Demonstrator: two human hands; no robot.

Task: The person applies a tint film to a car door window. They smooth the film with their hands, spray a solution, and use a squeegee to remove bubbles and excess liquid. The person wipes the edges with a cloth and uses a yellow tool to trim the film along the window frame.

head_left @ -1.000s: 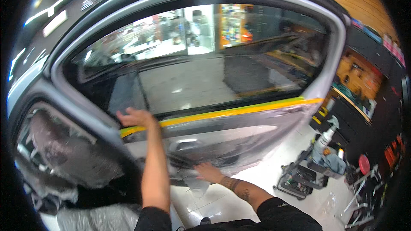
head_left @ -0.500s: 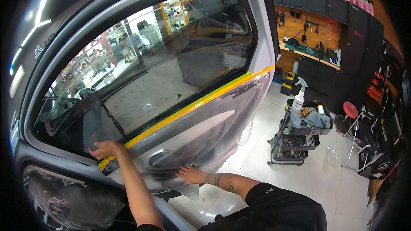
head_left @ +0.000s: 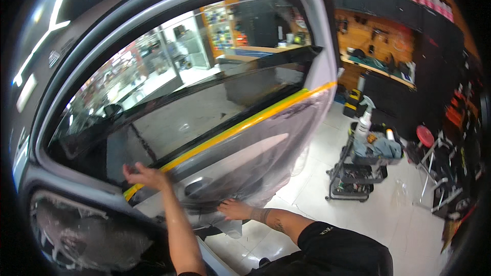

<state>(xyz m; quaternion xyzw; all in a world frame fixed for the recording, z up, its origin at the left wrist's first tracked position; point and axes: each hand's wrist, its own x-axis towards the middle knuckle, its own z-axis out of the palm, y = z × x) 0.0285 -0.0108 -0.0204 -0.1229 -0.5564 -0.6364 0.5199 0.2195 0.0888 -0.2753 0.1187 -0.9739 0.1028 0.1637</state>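
A car door with a grey frame (head_left: 60, 76) stands in front of me. Its dark window glass (head_left: 179, 115) is partly down, its upper edge slanting across the opening. Clear plastic sheeting (head_left: 255, 168) hangs over the inner door panel, with yellow tape (head_left: 230, 135) along its top. My left hand (head_left: 146, 176), slightly blurred, is raised with fingers apart near the lower left end of the tape, holding nothing. My right hand (head_left: 235, 209) lies on the sheeting low on the panel, fingers stretched out; what is beneath the fingertips is hidden.
To the right stands a black trolley (head_left: 353, 174) carrying a spray bottle (head_left: 364, 122) and a grey cloth (head_left: 378, 148). Farther right are a red-topped stool (head_left: 424, 136) and folding metal legs. A plastic-covered seat (head_left: 84, 235) shows at lower left. A workbench (head_left: 378, 66) is behind.
The window glass has slid down, leaving a gap above its edge. My left hand has lifted slightly from beside the tape; my right hand stays on the panel. The whole view has shifted a little.
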